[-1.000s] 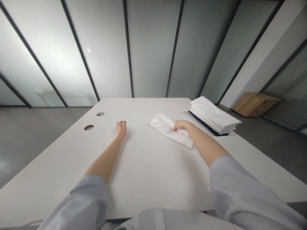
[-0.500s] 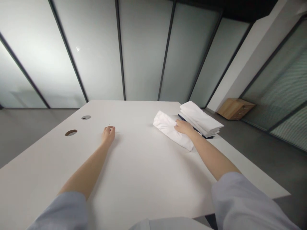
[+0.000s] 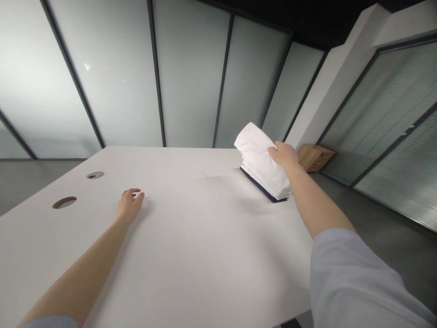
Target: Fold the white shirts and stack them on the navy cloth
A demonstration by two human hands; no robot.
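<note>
My right hand [image 3: 286,155] grips the near right side of a folded white cloth [image 3: 255,140], its thumb on top. The cloth is held at a tilt over a stack of folded white cloths [image 3: 261,177], covering most of it. Whether it touches the stack I cannot tell. Beneath the white layers lies a dark folded piece [image 3: 257,184], seen as a thin edge. Over on the left, my left hand [image 3: 129,205] rests on or just above the white table [image 3: 191,237], fingers loosely bent and apart, holding nothing.
Two round holes pass through the tabletop at the left: a nearer open hole [image 3: 64,202] and a farther, partly covered hole [image 3: 95,175]. Frosted glass panels [image 3: 191,82] stand behind the table. A wooden cabinet [image 3: 316,157] is on the floor beyond its right side.
My right hand has lifted the folded white cloth off the table and carried it right, over the stack. The view has turned right. My left hand's fingers have spread a little.
</note>
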